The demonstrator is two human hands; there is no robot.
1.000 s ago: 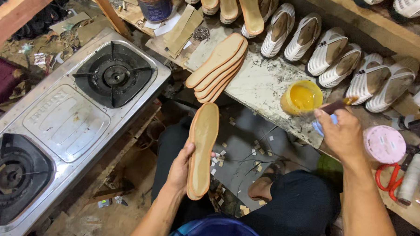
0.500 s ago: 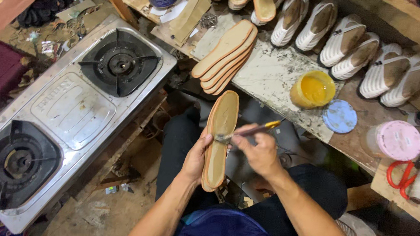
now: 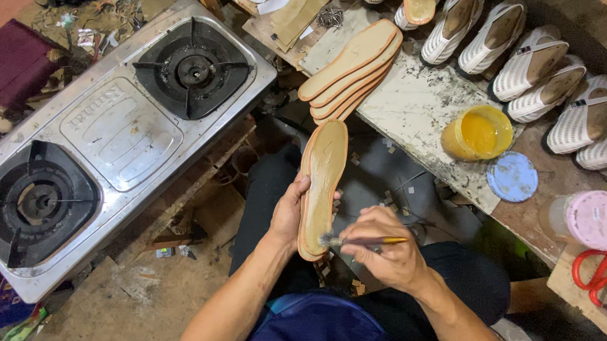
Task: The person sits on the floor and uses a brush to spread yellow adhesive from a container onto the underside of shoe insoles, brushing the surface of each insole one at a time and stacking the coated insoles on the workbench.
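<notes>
My left hand (image 3: 288, 214) grips a long tan shoe insole (image 3: 323, 178) by its left edge and holds it over my lap. Its upper face looks glossy. My right hand (image 3: 385, 247) pinches a small brush (image 3: 361, 242) with a yellow handle; the bristles touch the insole's near end. An open pot of yellow glue (image 3: 478, 133) stands on the bench ahead to the right, with its blue lid (image 3: 512, 176) lying beside it.
A stack of tan insoles (image 3: 351, 68) lies on the bench edge beyond the held one. White sandals (image 3: 542, 68) line the back. A two-burner steel stove (image 3: 117, 127) fills the left. A pink-lidded tub (image 3: 594, 221) and red scissors (image 3: 592, 271) sit far right.
My right hand came back from the glue pot with the brush and moved down to the insole's near end. The insole stayed in my left hand.
</notes>
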